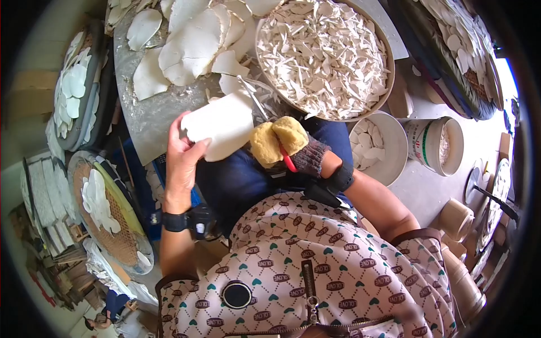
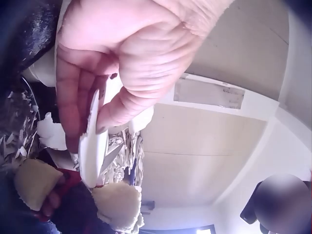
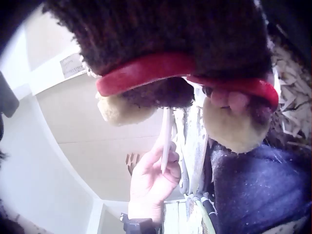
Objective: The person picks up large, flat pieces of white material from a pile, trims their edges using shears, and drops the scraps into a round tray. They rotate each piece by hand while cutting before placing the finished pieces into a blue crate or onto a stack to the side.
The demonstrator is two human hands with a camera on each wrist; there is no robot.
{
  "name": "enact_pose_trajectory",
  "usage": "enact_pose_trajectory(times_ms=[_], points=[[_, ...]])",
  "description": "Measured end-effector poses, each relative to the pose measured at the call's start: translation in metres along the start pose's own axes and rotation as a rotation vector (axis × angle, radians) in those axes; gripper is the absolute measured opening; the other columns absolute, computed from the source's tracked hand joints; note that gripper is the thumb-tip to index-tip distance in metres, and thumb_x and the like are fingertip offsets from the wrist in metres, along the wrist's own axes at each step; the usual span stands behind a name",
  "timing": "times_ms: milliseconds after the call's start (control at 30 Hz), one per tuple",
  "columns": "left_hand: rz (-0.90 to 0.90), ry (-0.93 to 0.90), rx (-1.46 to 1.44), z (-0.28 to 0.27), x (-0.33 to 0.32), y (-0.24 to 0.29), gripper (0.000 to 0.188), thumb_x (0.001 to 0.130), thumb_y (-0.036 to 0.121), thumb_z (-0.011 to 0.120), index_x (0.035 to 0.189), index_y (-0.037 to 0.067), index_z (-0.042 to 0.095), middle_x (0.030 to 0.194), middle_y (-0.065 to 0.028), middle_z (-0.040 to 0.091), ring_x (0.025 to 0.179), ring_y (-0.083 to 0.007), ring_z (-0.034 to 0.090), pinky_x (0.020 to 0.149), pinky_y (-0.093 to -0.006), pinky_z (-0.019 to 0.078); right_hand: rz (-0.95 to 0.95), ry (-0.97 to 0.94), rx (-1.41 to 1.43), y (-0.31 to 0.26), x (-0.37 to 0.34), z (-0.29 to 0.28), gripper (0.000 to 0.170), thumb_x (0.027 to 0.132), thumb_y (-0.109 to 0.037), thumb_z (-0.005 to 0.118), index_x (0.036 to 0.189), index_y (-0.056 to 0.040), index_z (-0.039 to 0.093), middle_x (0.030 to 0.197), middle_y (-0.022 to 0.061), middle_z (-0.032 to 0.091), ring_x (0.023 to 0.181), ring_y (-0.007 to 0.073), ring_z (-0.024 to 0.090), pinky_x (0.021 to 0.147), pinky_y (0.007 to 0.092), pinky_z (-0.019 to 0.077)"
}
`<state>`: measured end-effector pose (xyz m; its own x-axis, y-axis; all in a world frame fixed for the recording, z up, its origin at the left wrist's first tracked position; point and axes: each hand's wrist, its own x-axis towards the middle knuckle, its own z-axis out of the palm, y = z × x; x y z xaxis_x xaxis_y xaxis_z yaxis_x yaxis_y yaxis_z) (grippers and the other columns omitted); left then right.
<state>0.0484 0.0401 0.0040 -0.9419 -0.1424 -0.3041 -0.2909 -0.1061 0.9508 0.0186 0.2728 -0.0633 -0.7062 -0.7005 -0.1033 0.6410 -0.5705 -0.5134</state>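
In the head view the left hand (image 1: 183, 160) pinches a flat white slab (image 1: 222, 124) between thumb and fingers; the left wrist view shows this slab (image 2: 92, 151) edge-on under the left hand (image 2: 122, 68). The right hand (image 1: 293, 149), in a dark knitted glove with yellow foam pads (image 1: 267, 145), grips red-handled scissors (image 1: 289, 160). Their blades (image 1: 256, 101) point up and left beside the slab's right edge. From the right wrist, the red handles (image 3: 146, 73) cross the gloved right hand (image 3: 170, 44), with the left hand (image 3: 156, 178) beyond, holding the slab.
A round tray (image 1: 390, 73) heaped with white strips sits at the table's right. Larger white pieces (image 1: 191, 50) lie on the grey table (image 1: 132, 118). Buckets (image 1: 394, 152) stand on the floor to the right, and round woven trays (image 1: 121, 225) with white pieces are at the left.
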Motion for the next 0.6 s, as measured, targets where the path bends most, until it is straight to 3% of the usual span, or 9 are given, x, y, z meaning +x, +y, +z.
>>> enact_pose_trajectory(times_ms=[67, 100, 200, 267, 333, 467, 567, 600], points=[[0.135, 0.19, -0.028, -0.003, 0.004, -0.013, 0.059, 0.079, -0.002, 0.06, 0.131, 0.003, 0.032, 0.109, -0.0121, 0.056, 0.099, -0.0174, 0.056, 0.086, -0.0297, 0.0453, -0.187, 0.008, -0.552, 0.0, 0.001, 0.0, 0.026, 0.073, -0.012, 0.065, 0.096, -0.0006, 0.058, 0.09, 0.0151, 0.063, 0.084, 0.0302, 0.061, 0.076, 0.034, 0.0485], [0.22, 0.324, -0.079, 0.006, 0.006, -0.016, 0.055, 0.08, -0.002, 0.06, 0.128, 0.003, 0.033, 0.106, -0.0131, 0.057, 0.097, -0.0176, 0.056, 0.084, -0.0294, 0.0461, -0.292, -0.045, -0.768, 0.005, 0.005, -0.006, 0.029, 0.07, -0.011, 0.067, 0.096, -0.0015, 0.058, 0.09, 0.0158, 0.063, 0.084, 0.0321, 0.06, 0.077, 0.0349, 0.0484], [0.402, 0.565, -0.121, 0.023, 0.012, -0.04, 0.045, 0.085, 0.001, 0.058, 0.124, 0.003, 0.035, 0.105, -0.0127, 0.057, 0.097, -0.0172, 0.056, 0.082, -0.0288, 0.0476, -0.327, -0.064, -0.986, 0.014, 0.009, -0.011, 0.032, 0.069, -0.011, 0.068, 0.098, -0.0032, 0.058, 0.091, 0.0136, 0.063, 0.086, 0.0317, 0.06, 0.078, 0.0355, 0.0483], [0.419, 0.529, -0.122, 0.039, 0.01, -0.043, 0.057, 0.086, 0.0, 0.056, 0.132, 0.01, 0.025, 0.115, -0.0137, 0.051, 0.093, -0.0185, 0.058, 0.075, -0.0308, 0.053, -0.317, -0.059, -1.009, 0.013, 0.009, -0.011, 0.029, 0.069, -0.011, 0.068, 0.095, -0.0037, 0.059, 0.091, 0.0132, 0.063, 0.086, 0.0316, 0.059, 0.077, 0.0354, 0.0483], [0.324, 0.405, -0.115, 0.056, 0.004, -0.035, 0.068, 0.085, -0.001, 0.056, 0.138, 0.013, 0.015, 0.121, -0.0148, 0.046, 0.092, -0.0197, 0.058, 0.068, -0.0304, 0.0555, -0.342, -0.07, -1.131, 0.005, 0.008, -0.006, 0.026, 0.069, -0.011, 0.067, 0.092, -0.004, 0.059, 0.09, 0.0132, 0.063, 0.086, 0.0315, 0.059, 0.077, 0.0353, 0.0484], [0.337, 0.37, -0.062, 0.045, 0.017, -0.036, 0.075, 0.084, -0.002, 0.057, 0.14, 0.014, 0.009, 0.121, -0.0147, 0.045, 0.091, -0.0202, 0.058, 0.064, -0.0304, 0.0564, -0.546, -0.083, -1.451, -0.009, 0.008, 0.002, 0.022, 0.07, -0.013, 0.067, 0.089, -0.005, 0.06, 0.088, 0.0136, 0.063, 0.086, 0.0314, 0.059, 0.076, 0.0352, 0.0486], [0.298, 0.308, -0.043, 0.036, 0.024, -0.031, 0.075, 0.083, -0.003, 0.057, 0.14, 0.013, 0.011, 0.122, -0.0141, 0.045, 0.093, -0.0204, 0.058, 0.065, -0.0309, 0.0563, -0.339, -0.137, -1.491, -0.005, 0.003, -0.006, 0.015, 0.081, -0.005, 0.057, 0.095, -0.0012, 0.057, 0.093, 0.0149, 0.061, 0.089, 0.03, 0.059, 0.077, 0.034, 0.0471], [0.271, 0.277, -0.033, 0.033, 0.025, -0.027, 0.075, 0.083, -0.003, 0.057, 0.14, 0.013, 0.012, 0.122, -0.014, 0.045, 0.094, -0.0206, 0.058, 0.065, -0.0311, 0.0563, -0.353, -0.127, -1.48, -0.004, 0.001, -0.009, 0.015, 0.081, -0.005, 0.057, 0.095, -0.0013, 0.056, 0.094, 0.0148, 0.061, 0.09, 0.0298, 0.058, 0.077, 0.0341, 0.047]])
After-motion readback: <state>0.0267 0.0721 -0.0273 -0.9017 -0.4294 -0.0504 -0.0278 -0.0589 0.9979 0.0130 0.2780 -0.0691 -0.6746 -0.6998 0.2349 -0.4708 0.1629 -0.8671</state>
